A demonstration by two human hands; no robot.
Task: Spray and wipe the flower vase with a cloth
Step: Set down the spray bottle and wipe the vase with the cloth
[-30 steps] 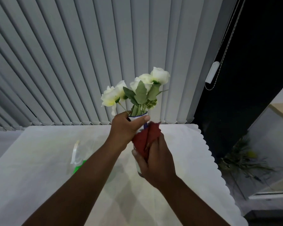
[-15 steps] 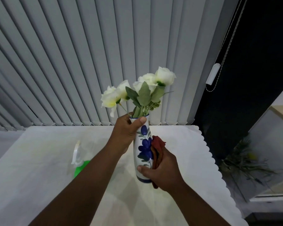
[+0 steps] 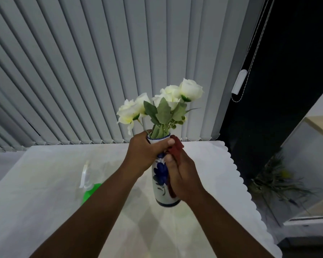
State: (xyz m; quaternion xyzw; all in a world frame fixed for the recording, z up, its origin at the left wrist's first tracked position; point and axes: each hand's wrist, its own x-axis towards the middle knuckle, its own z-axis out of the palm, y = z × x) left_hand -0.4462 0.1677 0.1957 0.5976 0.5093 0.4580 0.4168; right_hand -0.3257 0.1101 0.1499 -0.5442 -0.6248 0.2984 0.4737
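Two hands on the flower vase (image 3: 161, 181), which stands upright on the bench (image 3: 45, 183) with its white cover. I see the left hand (image 3: 144, 153) clamped round the neck of the vase, fingers (image 3: 164, 142) wrapped across the front just under the blue rim. Right hand (image 3: 185, 175) presses a dark red cloth (image 3: 176, 148) against the right side of the vase body; its fingers are closed on the cloth, thumb lying along the white ceramic beside the blue flower pattern. Cloth bunches out above the right fingers, touching the left fingertips near the rim. White roses (image 3: 168, 97) with green leaves rise above the left fingers. Spray bottle (image 3: 89, 185), clear with green liquid, stands well to the left of both hands, untouched, partly hidden by the left forearm. Grey vertical blinds (image 3: 101, 62) hang beyond the fingers.
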